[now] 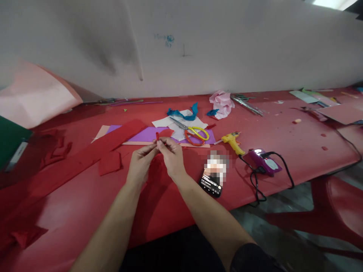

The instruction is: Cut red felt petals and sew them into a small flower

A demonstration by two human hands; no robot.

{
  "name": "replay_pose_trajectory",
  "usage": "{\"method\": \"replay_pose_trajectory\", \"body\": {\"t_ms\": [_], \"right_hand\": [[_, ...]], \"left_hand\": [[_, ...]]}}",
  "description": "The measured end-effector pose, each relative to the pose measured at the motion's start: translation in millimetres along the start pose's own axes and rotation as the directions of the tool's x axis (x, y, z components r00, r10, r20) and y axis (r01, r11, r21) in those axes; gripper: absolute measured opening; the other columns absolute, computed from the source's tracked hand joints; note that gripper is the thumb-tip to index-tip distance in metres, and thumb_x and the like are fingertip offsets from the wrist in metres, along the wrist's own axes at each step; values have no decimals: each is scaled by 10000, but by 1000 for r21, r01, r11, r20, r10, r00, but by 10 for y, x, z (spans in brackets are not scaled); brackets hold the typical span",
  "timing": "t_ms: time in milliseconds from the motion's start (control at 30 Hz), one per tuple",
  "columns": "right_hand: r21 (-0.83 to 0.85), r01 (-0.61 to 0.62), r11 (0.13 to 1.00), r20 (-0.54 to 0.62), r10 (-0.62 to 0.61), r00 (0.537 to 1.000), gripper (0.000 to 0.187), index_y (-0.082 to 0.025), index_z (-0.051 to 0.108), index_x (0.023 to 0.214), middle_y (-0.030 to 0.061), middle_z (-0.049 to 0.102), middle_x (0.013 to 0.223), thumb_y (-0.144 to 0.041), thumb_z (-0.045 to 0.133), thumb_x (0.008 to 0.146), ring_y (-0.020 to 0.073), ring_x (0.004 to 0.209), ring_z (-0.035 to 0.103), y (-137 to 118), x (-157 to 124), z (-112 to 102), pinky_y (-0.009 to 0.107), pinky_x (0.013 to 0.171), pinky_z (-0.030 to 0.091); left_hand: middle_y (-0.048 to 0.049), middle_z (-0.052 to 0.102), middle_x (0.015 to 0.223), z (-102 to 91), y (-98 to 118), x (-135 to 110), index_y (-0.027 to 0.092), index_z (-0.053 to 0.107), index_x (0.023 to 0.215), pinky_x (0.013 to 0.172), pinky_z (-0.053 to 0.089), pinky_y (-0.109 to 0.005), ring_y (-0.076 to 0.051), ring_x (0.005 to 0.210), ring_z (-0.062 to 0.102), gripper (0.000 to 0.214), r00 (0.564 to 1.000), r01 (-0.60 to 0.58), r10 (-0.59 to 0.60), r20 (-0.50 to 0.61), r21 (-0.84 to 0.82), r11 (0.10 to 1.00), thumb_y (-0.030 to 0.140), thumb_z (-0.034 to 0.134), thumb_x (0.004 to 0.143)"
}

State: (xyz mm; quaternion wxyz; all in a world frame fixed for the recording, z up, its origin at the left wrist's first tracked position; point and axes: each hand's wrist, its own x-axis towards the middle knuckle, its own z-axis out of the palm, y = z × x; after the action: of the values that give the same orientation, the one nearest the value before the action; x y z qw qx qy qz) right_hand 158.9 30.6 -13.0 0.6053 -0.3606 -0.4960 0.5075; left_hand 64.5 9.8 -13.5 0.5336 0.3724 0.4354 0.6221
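Observation:
My left hand [141,161] and my right hand [173,158] meet over the red table, fingertips pinched together. Between them a small rolled piece of red crepe paper [157,136] sticks up, its lower part hidden by my fingers. Just behind my right fingers shows a flat red scrap [166,133]. Scissors [195,135] with yellow and red handles lie beyond, on white paper [185,122] and a purple sheet [127,132]. A long strip of red crepe paper [93,153] stretches away on the left, with a folded red piece [110,163] beside it.
On the right are a yellow glue gun [234,142], a lit phone [214,175] and a purple power box [266,161] with black cables. Blue crepe scraps [185,114] and crumpled pink paper [222,103] lie near the wall. A red chair [320,204] stands beside the table.

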Motion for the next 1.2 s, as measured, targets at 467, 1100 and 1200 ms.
{"method": "replay_pose_trajectory", "body": {"t_ms": [467, 1100, 1200], "right_hand": [[8, -8, 1000, 1, 8, 1000, 135, -222, 676, 806, 12, 680, 826, -281, 557, 827, 169, 799, 597, -27, -12, 21, 328, 811, 466], [11, -10, 1000, 10, 10, 1000, 133, -212, 663, 792, 11, 678, 815, -269, 548, 829, 165, 796, 594, -27, -24, 27, 318, 801, 462], [4, -6, 1000, 11, 6, 1000, 136, -211, 667, 793, 11, 674, 811, -267, 548, 829, 164, 792, 594, -37, -27, 25, 318, 801, 463]], "left_hand": [[-69, 732, 948, 11, 21, -14, 183, 742, 953, 893, 455, -312, -196, 928, 642, 303, 1000, 13, -13, 21, 15, 1000, 309, 756, 678], [-66, 732, 917, 18, 6, -6, 184, 750, 919, 875, 461, -324, -218, 944, 629, 311, 1000, 6, -7, 2, 37, 999, 311, 779, 637], [-62, 733, 908, 16, 1, -3, 188, 753, 906, 872, 460, -316, -213, 940, 630, 298, 1000, 6, -6, 5, 24, 1000, 305, 781, 633]]}}
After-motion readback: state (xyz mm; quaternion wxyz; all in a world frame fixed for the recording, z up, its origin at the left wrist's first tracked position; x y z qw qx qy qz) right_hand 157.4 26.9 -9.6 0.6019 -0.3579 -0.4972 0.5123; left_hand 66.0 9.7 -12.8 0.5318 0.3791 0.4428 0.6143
